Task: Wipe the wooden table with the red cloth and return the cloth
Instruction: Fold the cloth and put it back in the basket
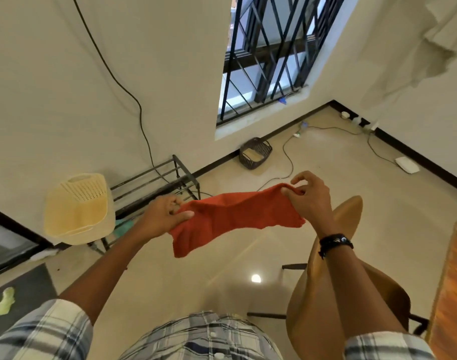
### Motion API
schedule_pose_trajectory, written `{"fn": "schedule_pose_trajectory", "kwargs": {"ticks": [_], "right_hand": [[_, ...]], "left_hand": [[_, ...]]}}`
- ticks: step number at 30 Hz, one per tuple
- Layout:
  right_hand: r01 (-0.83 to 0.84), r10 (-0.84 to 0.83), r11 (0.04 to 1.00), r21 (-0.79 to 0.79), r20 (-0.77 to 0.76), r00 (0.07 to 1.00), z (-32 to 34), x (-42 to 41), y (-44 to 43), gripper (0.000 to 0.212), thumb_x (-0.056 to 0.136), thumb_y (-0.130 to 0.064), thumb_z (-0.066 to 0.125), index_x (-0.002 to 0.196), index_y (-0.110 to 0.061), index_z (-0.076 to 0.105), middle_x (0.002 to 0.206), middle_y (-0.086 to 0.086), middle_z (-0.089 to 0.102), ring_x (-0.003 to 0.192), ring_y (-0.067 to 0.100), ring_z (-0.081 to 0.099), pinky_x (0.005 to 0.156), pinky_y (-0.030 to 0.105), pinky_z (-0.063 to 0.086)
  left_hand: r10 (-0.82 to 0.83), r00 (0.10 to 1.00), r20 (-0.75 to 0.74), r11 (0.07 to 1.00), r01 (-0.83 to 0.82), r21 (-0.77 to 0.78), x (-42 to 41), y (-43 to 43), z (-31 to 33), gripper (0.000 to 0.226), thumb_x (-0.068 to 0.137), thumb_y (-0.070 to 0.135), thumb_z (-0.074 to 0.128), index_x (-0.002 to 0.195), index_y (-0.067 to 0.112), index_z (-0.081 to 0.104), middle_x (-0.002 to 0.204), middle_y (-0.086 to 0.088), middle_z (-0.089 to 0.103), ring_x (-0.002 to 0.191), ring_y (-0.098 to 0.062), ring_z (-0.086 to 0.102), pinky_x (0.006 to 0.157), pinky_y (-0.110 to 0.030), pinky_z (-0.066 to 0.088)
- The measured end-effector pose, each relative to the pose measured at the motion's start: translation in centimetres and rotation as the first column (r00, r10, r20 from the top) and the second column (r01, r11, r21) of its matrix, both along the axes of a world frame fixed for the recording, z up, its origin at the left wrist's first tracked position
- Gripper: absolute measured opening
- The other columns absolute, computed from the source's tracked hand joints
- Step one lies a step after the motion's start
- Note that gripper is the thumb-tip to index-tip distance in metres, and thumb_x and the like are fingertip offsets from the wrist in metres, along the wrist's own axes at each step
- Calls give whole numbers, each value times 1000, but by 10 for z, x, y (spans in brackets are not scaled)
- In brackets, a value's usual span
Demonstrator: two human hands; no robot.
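The red cloth (235,216) is held up in the air in front of the person, stretched roughly flat btwn both hands, w/ its lower left corner hanging loose below the rest. It's over bare floor (313,162), touching nothing but the hands. The left hand (162,216) has its grip pinched shut on the cloth's left edge, thumb on top. The right hand (309,194) pinches the upper right corner, fingers curled narrow around the fabric.

The wooden bench (451,294) shows only as a strip at the right edge, well apart from the cloth, w/ a tan chair (323,307) btwn it and the person.

Step, as I judge it: the cloth is being spread or folded in hand, away from the bench. Can't tell from this view alone if that's prep for wiping or tidying up before the return. If wiping isn't done, next move calls for turning right, getting past the chair and laying the cloth flat on the bench top. If it is done, the cloth needs folding and a trip to its spot; where that spot is isn't shown. A cream plastic basket (79,206) sits on a dark metal rack (154,178) at the left, a poss. candidate, no more.

Writing/brands: none readable. Black wristband (335,242) on the right wrist has no legible mark.
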State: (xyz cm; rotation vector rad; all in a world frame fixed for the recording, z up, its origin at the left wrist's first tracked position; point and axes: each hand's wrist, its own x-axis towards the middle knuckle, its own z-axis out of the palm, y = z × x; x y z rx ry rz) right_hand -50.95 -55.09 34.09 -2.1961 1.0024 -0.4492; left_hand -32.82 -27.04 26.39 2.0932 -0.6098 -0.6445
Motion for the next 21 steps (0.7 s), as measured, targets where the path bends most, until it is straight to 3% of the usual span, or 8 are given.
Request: {"fn": "schedule_pose_trajectory", "kwargs": {"ticks": [2, 4, 5, 7, 10, 13, 17, 21], "right_hand": [[-107, 108, 993, 52, -19, 994, -6, 7, 8, 24, 83, -27, 76, 95, -27, 55, 78, 5, 70, 71, 20, 67, 61, 36, 57], [-229, 236, 967, 112, -52, 970, -8, 16, 18, 24, 85, -21, 74, 92, -29, 52, 71, 7, 70, 61, 18, 65, 54, 31, 53], [-303, 316, 942, 147, -74, 946, -6, 20, 22, 21, 86, -19, 72, 91, -28, 54, 70, 8, 71, 59, 18, 65, 54, 31, 53], [-423, 464, 869, 258, -124, 877, -2, 25, 22, 10, 90, -16, 68, 92, -24, 63, 82, 4, 74, 72, 15, 69, 67, 29, 58], [-323, 382, 906, 275, -201, 902, -3, 24, -2, 24, 94, -4, 57, 92, -18, 76, 104, -1, 70, 91, 15, 65, 75, 25, 52], [-266, 356, 927, 265, -400, 844, -11, 26, -20, 36, 93, 5, 44, 95, -10, 77, 104, 5, 65, 87, 19, 59, 70, 25, 49], [-204, 356, 913, 352, -447, 821, -25, 43, -19, 18, 94, -8, 57, 81, -5, 69, 93, 13, 66, 84, 29, 66, 71, 37, 59], [-321, 409, 912, 256, -510, 757, -30, 53, -3, 19, 96, -13, 52, 85, -2, 61, 87, 11, 61, 75, 21, 56, 67, 32, 46]], "left_hand": [[-2, 993, -117, 999, -3, -40, -2, -11, 17, 32, 80, 33, 83, 101, 20, 62, 72, -3, 70, 63, -13, 67, 51, -21, 48], [-47, 991, -124, 998, 41, -48, -9, -23, 31, 34, 82, 30, 82, 104, 21, 58, 64, -3, 65, 52, -8, 60, 47, -17, 44], [-84, 989, -121, 996, 79, -45, -12, -27, 37, 33, 83, 29, 81, 105, 22, 57, 62, -5, 64, 50, -8, 58, 46, -16, 43], [-199, 971, -130, 980, 198, -22, -10, -26, 44, 27, 85, 28, 79, 105, 25, 61, 70, -8, 68, 59, -13, 62, 55, -18, 50], [-308, 950, -44, 943, 311, 118, 15, 2, 45, 7, 86, 28, 77, 92, 31, 74, 94, 8, 74, 91, -12, 68, 87, -38, 57], [-297, 955, -24, 899, 288, 331, 29, 30, 42, 22, 89, 13, 73, 84, 35, 76, 96, 16, 72, 98, -5, 63, 106, -42, 48], [-320, 946, -54, 861, 315, 400, 23, 28, 35, 33, 92, 12, 69, 86, 44, 71, 100, 23, 66, 106, -8, 63, 106, -38, 49], [-228, 956, -186, 910, 277, 308, 10, 24, 39, 21, 95, 16, 66, 98, 33, 77, 109, 13, 72, 109, -11, 65, 99, -29, 52]]}}
